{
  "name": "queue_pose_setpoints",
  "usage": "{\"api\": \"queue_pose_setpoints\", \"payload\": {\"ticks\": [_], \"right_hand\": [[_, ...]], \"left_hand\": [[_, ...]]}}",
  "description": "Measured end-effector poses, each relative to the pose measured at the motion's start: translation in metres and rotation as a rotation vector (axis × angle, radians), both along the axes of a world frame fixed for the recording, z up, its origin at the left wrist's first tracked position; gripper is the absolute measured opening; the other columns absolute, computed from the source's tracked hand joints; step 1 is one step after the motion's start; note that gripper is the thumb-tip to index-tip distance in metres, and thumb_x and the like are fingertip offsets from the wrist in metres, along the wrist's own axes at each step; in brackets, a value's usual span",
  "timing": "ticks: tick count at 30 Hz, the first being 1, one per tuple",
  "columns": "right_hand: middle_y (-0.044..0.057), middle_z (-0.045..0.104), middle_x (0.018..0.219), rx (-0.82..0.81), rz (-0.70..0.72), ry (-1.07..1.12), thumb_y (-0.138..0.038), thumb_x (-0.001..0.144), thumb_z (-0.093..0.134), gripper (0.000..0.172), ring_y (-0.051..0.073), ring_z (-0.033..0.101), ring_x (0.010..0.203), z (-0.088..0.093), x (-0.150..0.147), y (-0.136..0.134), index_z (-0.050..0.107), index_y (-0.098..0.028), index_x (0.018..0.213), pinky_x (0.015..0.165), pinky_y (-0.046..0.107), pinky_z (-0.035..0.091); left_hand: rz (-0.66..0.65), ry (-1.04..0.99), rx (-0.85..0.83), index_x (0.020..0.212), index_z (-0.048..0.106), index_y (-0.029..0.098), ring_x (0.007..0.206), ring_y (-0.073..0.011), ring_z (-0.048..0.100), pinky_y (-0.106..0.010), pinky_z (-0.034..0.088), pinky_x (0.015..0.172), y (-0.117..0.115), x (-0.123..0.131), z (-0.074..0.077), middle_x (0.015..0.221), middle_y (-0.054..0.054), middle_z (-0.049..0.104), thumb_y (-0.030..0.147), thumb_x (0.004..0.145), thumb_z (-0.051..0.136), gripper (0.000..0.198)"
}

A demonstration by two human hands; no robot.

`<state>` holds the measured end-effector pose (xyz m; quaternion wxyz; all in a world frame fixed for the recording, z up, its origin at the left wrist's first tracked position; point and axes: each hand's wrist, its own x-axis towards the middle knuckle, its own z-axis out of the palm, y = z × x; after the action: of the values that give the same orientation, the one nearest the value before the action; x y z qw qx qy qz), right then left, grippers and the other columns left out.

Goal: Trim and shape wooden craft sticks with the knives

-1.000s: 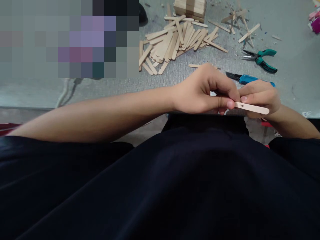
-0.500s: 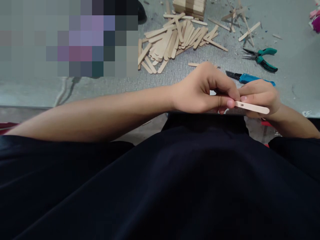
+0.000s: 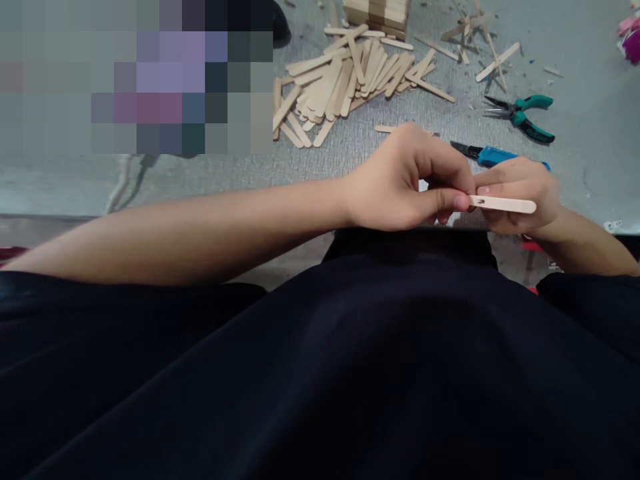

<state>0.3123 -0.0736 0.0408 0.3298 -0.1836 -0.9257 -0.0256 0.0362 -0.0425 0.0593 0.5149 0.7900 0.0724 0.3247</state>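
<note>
My left hand [image 3: 405, 180] pinches one end of a flat wooden craft stick [image 3: 510, 204] between thumb and bent fingers. The stick points right, nearly level, with a small dark slit in its face near my thumb. Close behind it, my right hand [image 3: 523, 193] is closed, fingers curled and thumb tip by the stick's upper edge. What those fingers grip is hidden. Just beyond the hands lie a blue utility knife [image 3: 495, 157], partly covered by my right hand, and another craft stick [image 3: 387, 129], partly covered by my left.
A loose heap of craft sticks [image 3: 330, 87] lies at the table's upper middle, before a stacked bundle of sticks [image 3: 377, 17]. Green-handled pliers [image 3: 523, 115] rest at the right. Beyond them are crossed sticks [image 3: 495, 62]. A pale cable [image 3: 120, 183] hangs over the left edge.
The held stick's free right end has swung up, from slanting down to nearly level. Both hands keep almost the same place and grip.
</note>
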Motion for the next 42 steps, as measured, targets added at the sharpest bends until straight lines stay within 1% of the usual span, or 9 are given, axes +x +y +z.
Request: {"api": "queue_pose_setpoints", "payload": {"ticks": [4, 8, 14, 19, 22, 25, 30, 34, 42], "right_hand": [[-0.001, 0.099, 0.113, -0.112, -0.004, -0.032, -0.078, 0.135, 0.05, 0.059, 0.01, 0.083, 0.072, -0.016, 0.01, 0.011, 0.089, -0.036, 0.126, 0.055, 0.028, 0.048], [-0.004, 0.099, 0.11, 0.043, 0.108, 0.156, -0.058, 0.134, 0.062, 0.027, 0.009, 0.081, 0.065, -0.007, -0.001, 0.01, 0.078, -0.036, 0.136, 0.053, 0.028, 0.043], [-0.001, 0.099, 0.107, 0.065, 0.079, 0.12, -0.04, 0.133, 0.064, 0.012, 0.009, 0.083, 0.068, 0.02, -0.015, -0.006, 0.07, -0.031, 0.126, 0.059, 0.029, 0.048], [-0.008, 0.092, 0.101, 0.094, -0.025, 0.003, -0.038, 0.142, 0.045, 0.035, 0.007, 0.073, 0.064, 0.024, -0.012, -0.014, 0.068, -0.028, 0.118, 0.059, 0.031, 0.038], [-0.009, 0.09, 0.103, 0.109, -0.073, -0.069, -0.041, 0.143, 0.038, 0.039, 0.007, 0.072, 0.068, 0.022, -0.009, -0.017, 0.069, -0.027, 0.124, 0.065, 0.029, 0.039], [-0.009, 0.082, 0.088, 0.133, -0.131, -0.066, -0.043, 0.143, 0.034, 0.048, 0.008, 0.067, 0.061, 0.02, -0.009, -0.02, 0.071, -0.026, 0.118, 0.061, 0.03, 0.033], [-0.007, 0.084, 0.085, 0.194, -0.192, -0.078, -0.045, 0.144, 0.033, 0.054, 0.009, 0.07, 0.059, 0.023, -0.014, -0.023, 0.076, -0.025, 0.117, 0.057, 0.03, 0.038], [-0.008, 0.086, 0.089, 0.189, -0.071, 0.007, -0.038, 0.143, 0.044, 0.039, 0.008, 0.076, 0.062, 0.026, -0.014, -0.018, 0.069, -0.027, 0.115, 0.056, 0.029, 0.044], [-0.008, 0.09, 0.093, 0.065, 0.082, 0.104, -0.039, 0.144, 0.049, 0.033, 0.007, 0.079, 0.063, 0.03, -0.018, -0.01, 0.066, -0.029, 0.117, 0.056, 0.025, 0.048]], "left_hand": [[0.033, 0.073, -0.003, 0.104, 0.086, 0.021, 0.085, -0.0231, 0.081, -0.036, 0.068, 0.086, -0.001, 0.0, -0.01, 0.086, -0.009, 0.085, 0.076, 0.119, 0.08, 0.058], [0.002, 0.049, -0.029, 0.107, 0.084, 0.023, 0.085, -0.0242, 0.083, -0.037, 0.07, 0.084, -0.002, 0.002, -0.021, 0.086, -0.009, 0.086, 0.087, 0.116, 0.08, 0.065], [-0.026, -0.05, -0.081, 0.099, 0.078, 0.026, 0.074, -0.0212, 0.075, -0.037, 0.065, 0.072, -0.006, 0.005, -0.021, 0.08, -0.007, 0.084, 0.092, 0.112, 0.083, 0.067], [-0.004, -0.116, -0.178, 0.09, 0.075, 0.023, 0.061, -0.0149, 0.07, -0.031, 0.056, 0.062, -0.015, 0.008, -0.008, 0.069, -0.003, 0.077, 0.071, 0.113, 0.096, 0.057], [0.034, -0.114, -0.173, 0.088, 0.073, 0.023, 0.062, -0.015, 0.071, -0.03, 0.057, 0.064, -0.019, 0.008, -0.007, 0.068, -0.002, 0.076, 0.077, 0.113, 0.092, 0.063], [0.056, -0.08, -0.145, 0.092, 0.073, 0.023, 0.066, -0.0173, 0.074, -0.031, 0.063, 0.068, -0.018, 0.009, -0.013, 0.074, -0.005, 0.08, 0.09, 0.113, 0.085, 0.07], [0.04, -0.05, -0.134, 0.096, 0.075, 0.023, 0.068, -0.017, 0.075, -0.03, 0.064, 0.069, -0.015, 0.009, -0.017, 0.076, -0.004, 0.082, 0.088, 0.114, 0.086, 0.068], [-0.021, -0.106, -0.2, 0.09, 0.074, 0.022, 0.063, -0.014, 0.072, -0.027, 0.058, 0.06, -0.016, 0.007, -0.008, 0.071, -0.003, 0.078, 0.094, 0.109, 0.088, 0.076], [-0.084, -0.075, -0.241, 0.095, 0.079, 0.018, 0.073, -0.0161, 0.082, -0.025, 0.069, 0.066, -0.017, 0.004, -0.003, 0.081, -0.006, 0.082, 0.094, 0.112, 0.085, 0.077]]}}
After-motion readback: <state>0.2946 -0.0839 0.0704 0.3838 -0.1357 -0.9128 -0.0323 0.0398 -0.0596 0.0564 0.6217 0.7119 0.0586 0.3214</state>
